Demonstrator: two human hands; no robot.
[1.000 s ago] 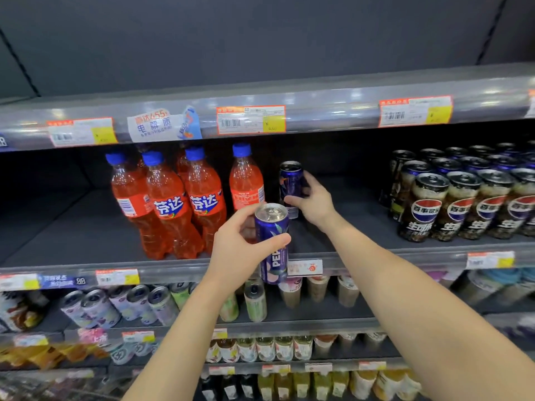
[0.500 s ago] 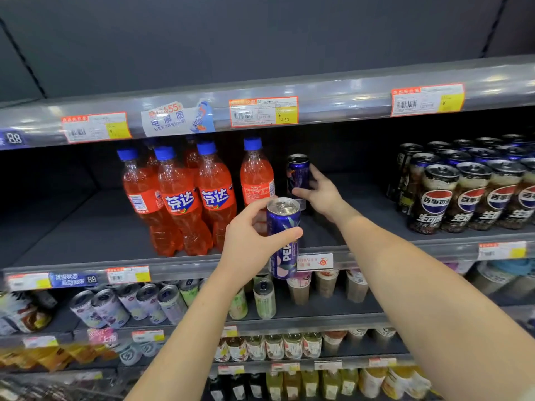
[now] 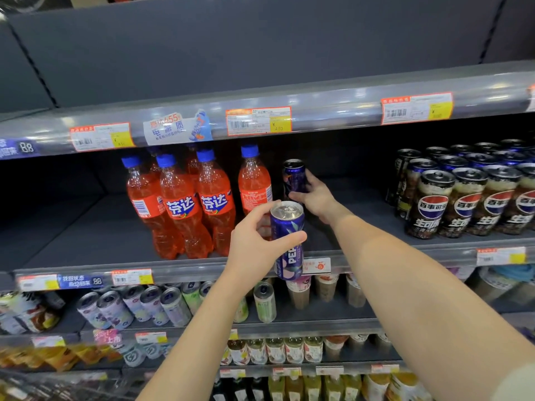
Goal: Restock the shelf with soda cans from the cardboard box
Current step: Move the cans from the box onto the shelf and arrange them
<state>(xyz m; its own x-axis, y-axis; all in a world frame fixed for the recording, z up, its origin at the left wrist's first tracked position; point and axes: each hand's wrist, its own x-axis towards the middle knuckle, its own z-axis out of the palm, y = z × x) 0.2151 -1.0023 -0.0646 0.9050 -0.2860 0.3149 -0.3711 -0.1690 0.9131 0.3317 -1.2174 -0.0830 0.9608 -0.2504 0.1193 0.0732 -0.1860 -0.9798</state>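
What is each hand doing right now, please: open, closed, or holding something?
Left hand: closed around a blue Pepsi can, held before the shelf edge.
Right hand: closed around a second blue can, next to the orange bottles.

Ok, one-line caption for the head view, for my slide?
Right hand grips a blue can back on the shelf beside orange bottles; left hand holds a second can in front.

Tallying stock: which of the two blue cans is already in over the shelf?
The blue can in the right hand, back beside the orange bottles; the left hand holds the other can before the shelf edge.
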